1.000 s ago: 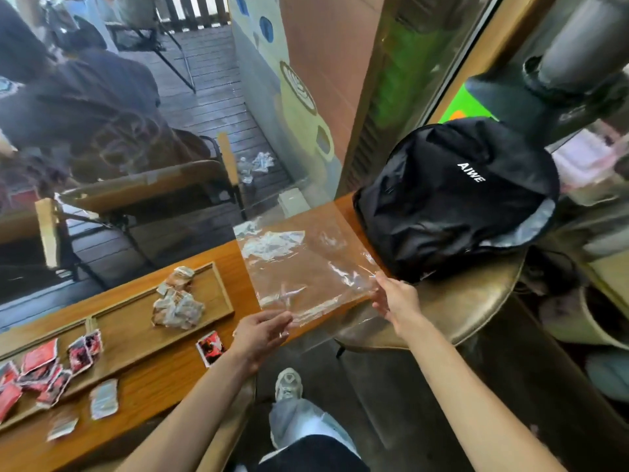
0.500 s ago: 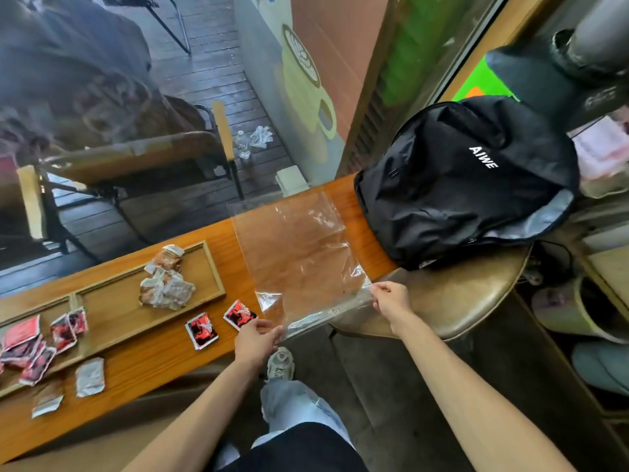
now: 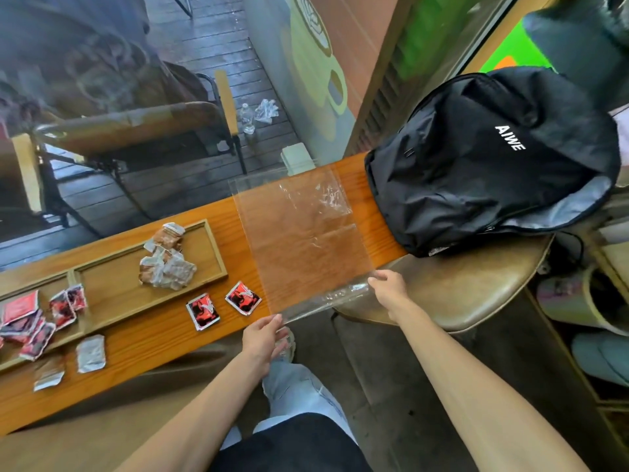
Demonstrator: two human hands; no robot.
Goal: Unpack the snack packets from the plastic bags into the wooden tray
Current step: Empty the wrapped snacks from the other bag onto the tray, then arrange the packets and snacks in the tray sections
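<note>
Between your hands: emptied plastic bag (image 3: 303, 240), near corners pinched by left hand (image 3: 262, 338) and right hand (image 3: 388, 289).
Next, you likely needed to release it; two red packets (image 3: 223, 306) beside your left grip awaited the wooden tray (image 3: 218, 257).

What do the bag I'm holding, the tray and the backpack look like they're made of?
Bag: thin clear plastic film, glossy; the wood grain shows through it.
Tray: light wood, matte, with visible grain.
Backpack: black woven synthetic, probably nylon, crinkled with a slight sheen.

Black backpack (image 3: 483, 165) blocks the counter's (image 3: 153, 349) right end; two red packets (image 3: 223, 306) lie beside the tray (image 3: 204, 253)
</note>
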